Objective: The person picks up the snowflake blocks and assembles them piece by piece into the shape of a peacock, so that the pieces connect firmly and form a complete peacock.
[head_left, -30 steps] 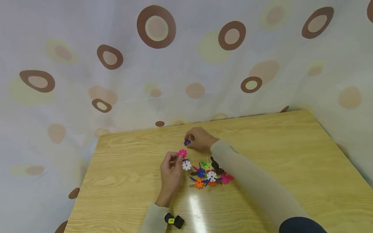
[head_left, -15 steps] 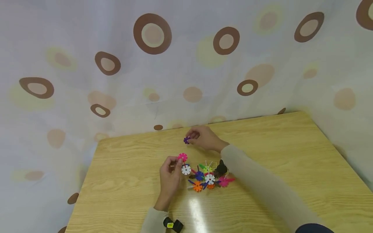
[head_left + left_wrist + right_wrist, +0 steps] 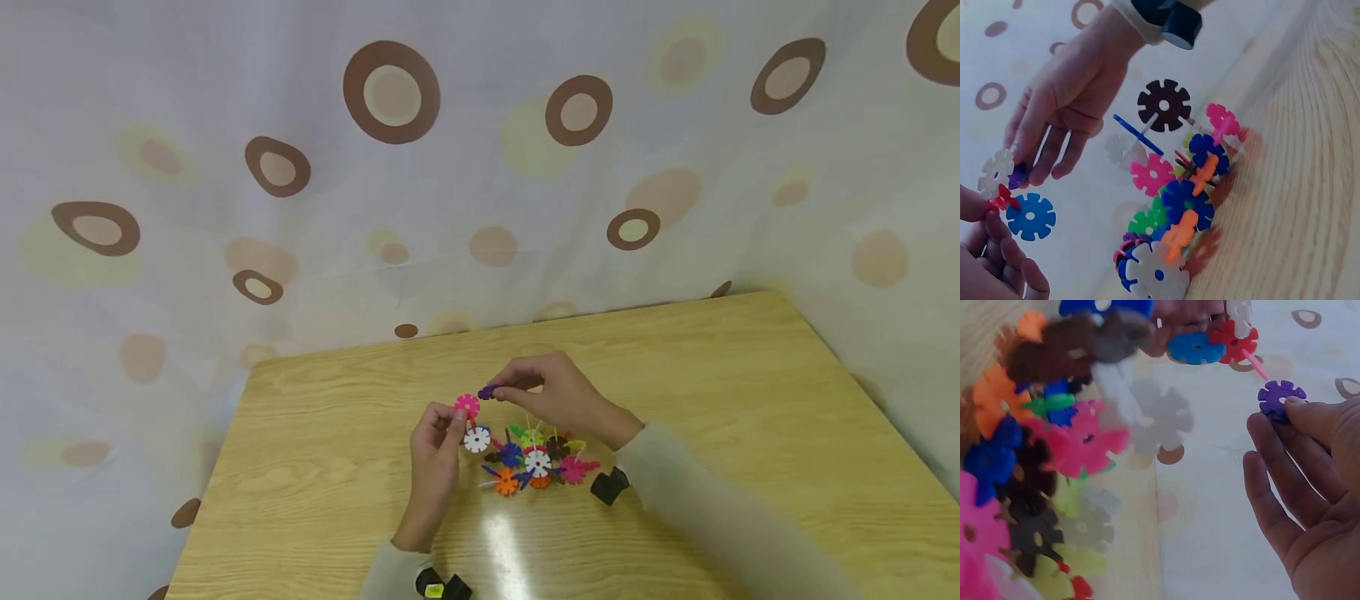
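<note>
My left hand [image 3: 433, 467] pinches a small joined group of notched plastic discs. A pink disc [image 3: 467, 407] tops the group, with a white disc [image 3: 477, 439] below; a red disc [image 3: 1233, 342] and a blue disc [image 3: 1031, 216] also show in the wrist views. Between thumb and fingertips, my right hand [image 3: 562, 400] pinches a purple notched disc [image 3: 486, 392]. In the right wrist view it sits right at the edge of the pink disc, which appears edge-on. The left fingers are partly hidden in that view.
To the right of my left hand, a larger cluster of joined discs [image 3: 537, 463] in several colours rests on the wooden table [image 3: 315, 483]. A patterned curtain [image 3: 322, 208] hangs behind the table. Black wrist devices [image 3: 610, 485] are strapped at both sleeves.
My right hand, with the purple disc, has come down and toward me from the far side, bringing the disc beside the pink one. The left hand has kept nearly the same position and grip.
</note>
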{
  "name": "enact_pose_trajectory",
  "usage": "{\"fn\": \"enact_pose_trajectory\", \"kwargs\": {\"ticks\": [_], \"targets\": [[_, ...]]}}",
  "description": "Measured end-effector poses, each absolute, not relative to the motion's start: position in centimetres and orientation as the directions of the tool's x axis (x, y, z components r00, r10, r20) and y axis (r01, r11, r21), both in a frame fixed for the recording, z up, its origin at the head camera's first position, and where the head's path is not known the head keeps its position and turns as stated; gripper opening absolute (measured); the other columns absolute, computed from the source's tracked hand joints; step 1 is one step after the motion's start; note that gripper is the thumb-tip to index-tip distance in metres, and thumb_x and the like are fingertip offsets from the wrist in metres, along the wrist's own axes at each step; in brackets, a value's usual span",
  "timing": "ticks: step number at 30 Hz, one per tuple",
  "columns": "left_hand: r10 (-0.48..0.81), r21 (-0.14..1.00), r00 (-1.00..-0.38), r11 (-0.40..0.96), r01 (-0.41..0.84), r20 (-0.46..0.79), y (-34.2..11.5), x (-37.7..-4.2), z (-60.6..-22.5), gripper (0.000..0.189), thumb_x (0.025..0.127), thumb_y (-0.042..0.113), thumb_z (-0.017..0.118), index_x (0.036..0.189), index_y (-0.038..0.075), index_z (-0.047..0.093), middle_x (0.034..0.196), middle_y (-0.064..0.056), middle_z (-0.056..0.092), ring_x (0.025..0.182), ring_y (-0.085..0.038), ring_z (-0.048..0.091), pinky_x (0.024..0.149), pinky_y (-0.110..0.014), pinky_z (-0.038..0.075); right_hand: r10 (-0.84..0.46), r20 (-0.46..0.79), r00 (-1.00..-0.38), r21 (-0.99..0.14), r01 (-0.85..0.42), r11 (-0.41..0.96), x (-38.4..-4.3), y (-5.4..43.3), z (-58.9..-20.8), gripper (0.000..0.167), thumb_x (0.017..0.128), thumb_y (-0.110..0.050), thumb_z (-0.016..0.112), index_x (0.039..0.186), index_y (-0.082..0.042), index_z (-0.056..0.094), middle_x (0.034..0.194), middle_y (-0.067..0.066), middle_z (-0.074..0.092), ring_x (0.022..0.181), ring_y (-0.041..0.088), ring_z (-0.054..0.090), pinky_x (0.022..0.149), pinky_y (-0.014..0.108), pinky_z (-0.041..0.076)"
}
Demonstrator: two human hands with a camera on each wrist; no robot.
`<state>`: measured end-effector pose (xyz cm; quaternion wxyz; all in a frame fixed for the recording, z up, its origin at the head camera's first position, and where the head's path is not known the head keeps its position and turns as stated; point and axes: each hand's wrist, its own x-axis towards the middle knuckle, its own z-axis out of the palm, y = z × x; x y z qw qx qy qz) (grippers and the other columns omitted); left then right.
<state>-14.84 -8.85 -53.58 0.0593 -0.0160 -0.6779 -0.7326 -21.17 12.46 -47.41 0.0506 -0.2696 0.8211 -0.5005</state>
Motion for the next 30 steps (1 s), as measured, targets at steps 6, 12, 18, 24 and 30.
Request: {"fn": "enact_pose_trajectory", "kwargs": {"ticks": [6,12,18,24,30], "targets": [[-0.041,0.988,-0.995,-0.121,0.096,0.092,-8.8,-14.5,-53.3,0.022,0.112,0.006,0.055,0.103,-0.014,0.053,0.091,0.003,0.061,0.084,-0.005,0.056,0.080,-0.017,0.051,-0.468,0.180,-0.865,-0.869,-0.363,0.336,-20.0,12.6,-48.1,0.010,0.103,-0.015,0.077,0.110,-0.019,0.083,0.105,-0.003,0.084,0.097,0.020,0.081,0.090,0.031,0.067],[-0.001,0.983,-1.000,-0.181,0.020,0.020,-8.9,-14.4,-53.0,0.018,0.111,0.006,0.055,0.097,-0.006,0.057,0.087,0.007,0.063,0.083,-0.005,0.057,0.080,-0.019,0.052,-0.476,0.185,-0.860,-0.890,-0.352,0.291,-19.4,12.8,-48.5,0.010,0.103,-0.014,0.077,0.110,-0.017,0.083,0.107,-0.001,0.084,0.098,0.017,0.082,0.090,0.025,0.067],[0.034,0.974,-0.998,-0.221,-0.056,-0.050,-9.0,-14.4,-53.0,0.017,0.110,0.008,0.055,0.094,0.011,0.060,0.088,0.010,0.065,0.085,-0.006,0.058,0.082,-0.020,0.053,-0.487,0.212,-0.847,-0.882,-0.381,0.279,-19.1,13.0,-49.0,0.010,0.103,-0.014,0.076,0.112,-0.012,0.082,0.108,0.003,0.085,0.101,0.031,0.083,0.091,0.025,0.067],[0.079,0.963,-0.996,-0.260,-0.071,-0.053,-8.9,-14.5,-53.2,0.019,0.110,0.007,0.055,0.093,0.012,0.061,0.086,0.011,0.066,0.084,-0.005,0.059,0.082,-0.019,0.053,-0.479,0.216,-0.851,-0.904,-0.360,0.231,-18.7,12.9,-49.3,0.012,0.104,-0.008,0.073,0.112,-0.013,0.080,0.110,0.005,0.085,0.099,0.033,0.083,0.089,0.029,0.069],[0.113,0.951,-0.992,-0.295,-0.095,-0.064,-9.0,-14.5,-53.3,0.020,0.108,0.006,0.058,0.090,0.014,0.062,0.084,0.012,0.066,0.082,-0.005,0.059,0.081,-0.018,0.053,-0.482,0.238,-0.843,-0.906,-0.371,0.203,-18.3,12.9,-50.0,0.009,0.103,-0.006,0.074,0.109,-0.010,0.080,0.106,0.007,0.085,0.096,0.037,0.083,0.086,0.030,0.069]]}}
